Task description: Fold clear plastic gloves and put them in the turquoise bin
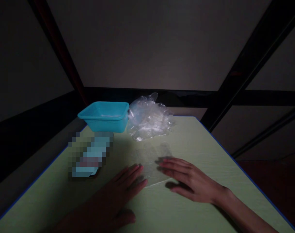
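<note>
A thin clear plastic bag point(153, 163) lies flat on the table, its outline faint against the surface. My left hand point(120, 191) rests palm down at its left side, fingers stretched out and fingertips at the plastic. From the right, my right hand point(186, 178) reaches over the bag's other edge with fingers extended and slightly apart. Neither hand grips anything. Behind the flat bag sits a crumpled heap of clear plastic bags point(151, 119).
A turquoise plastic basin point(106, 124) stands at the back left of the pale green table point(200, 145), beside the heap. In front of the basin lies a flat, oblong object point(92, 155), blurred by pixels. Dark bars and walls surround the table's far side.
</note>
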`<state>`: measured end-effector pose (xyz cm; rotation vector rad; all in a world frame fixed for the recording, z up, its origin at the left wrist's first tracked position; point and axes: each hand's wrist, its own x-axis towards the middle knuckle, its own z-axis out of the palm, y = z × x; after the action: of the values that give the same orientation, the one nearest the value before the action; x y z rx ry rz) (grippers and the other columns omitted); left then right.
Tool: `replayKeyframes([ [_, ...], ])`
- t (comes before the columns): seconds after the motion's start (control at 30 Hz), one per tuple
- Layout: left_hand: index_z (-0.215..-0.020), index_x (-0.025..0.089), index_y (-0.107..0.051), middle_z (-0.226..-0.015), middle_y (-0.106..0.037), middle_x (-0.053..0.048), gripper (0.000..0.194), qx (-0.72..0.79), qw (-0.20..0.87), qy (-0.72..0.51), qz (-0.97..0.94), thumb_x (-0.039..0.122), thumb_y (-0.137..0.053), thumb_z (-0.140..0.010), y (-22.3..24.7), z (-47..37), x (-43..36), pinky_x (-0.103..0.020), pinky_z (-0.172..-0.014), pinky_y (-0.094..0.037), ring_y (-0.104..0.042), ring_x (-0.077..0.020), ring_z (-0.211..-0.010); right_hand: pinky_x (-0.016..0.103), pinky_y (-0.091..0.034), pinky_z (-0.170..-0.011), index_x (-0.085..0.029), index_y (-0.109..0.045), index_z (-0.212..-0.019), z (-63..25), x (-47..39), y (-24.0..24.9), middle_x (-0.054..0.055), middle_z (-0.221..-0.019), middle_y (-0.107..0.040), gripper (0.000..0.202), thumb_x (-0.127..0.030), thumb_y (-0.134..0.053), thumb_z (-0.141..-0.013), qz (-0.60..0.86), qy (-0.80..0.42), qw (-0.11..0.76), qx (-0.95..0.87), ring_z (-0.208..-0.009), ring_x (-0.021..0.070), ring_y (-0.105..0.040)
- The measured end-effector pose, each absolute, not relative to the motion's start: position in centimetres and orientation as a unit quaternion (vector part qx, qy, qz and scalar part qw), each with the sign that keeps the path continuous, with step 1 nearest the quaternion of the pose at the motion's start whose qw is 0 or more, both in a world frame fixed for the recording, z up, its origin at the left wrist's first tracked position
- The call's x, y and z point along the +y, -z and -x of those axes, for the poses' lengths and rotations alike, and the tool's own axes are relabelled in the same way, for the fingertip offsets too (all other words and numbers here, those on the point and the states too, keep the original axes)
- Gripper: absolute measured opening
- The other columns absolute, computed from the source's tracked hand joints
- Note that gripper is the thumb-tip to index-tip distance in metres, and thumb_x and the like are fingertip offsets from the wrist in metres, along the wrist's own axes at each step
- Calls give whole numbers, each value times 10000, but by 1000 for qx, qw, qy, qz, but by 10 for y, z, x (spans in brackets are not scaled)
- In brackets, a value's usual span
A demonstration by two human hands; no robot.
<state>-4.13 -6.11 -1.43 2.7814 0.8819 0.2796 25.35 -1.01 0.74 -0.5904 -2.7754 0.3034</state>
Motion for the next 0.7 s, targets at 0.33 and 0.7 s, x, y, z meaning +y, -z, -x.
replayKeyframes([
  [0.33, -1234, 121, -469, -1324, -492, -153, 485, 281, 56, -107, -952, 244, -596, -783, -3, 10, -44, -447, -1033, -342, -427, -280, -1232, 347, -490, -690, -158, -647, -853, -267, -10, -12, 59, -794, -672, 272, -253, -404, -932, 233, 16, 173, -957, -728, 182, -605],
  [0.7, -1121, 129, -549, -1168, -614, -132, 428, 314, 53, -169, -933, 168, -550, -695, 1, -7, -37, -426, -905, -463, -558, -269, -1067, 328, -469, -638, -154, -629, -849, -265, -11, -10, 47, -717, -633, 253, -131, -387, -920, 236, 68, 126, -961, -672, 179, -569],
])
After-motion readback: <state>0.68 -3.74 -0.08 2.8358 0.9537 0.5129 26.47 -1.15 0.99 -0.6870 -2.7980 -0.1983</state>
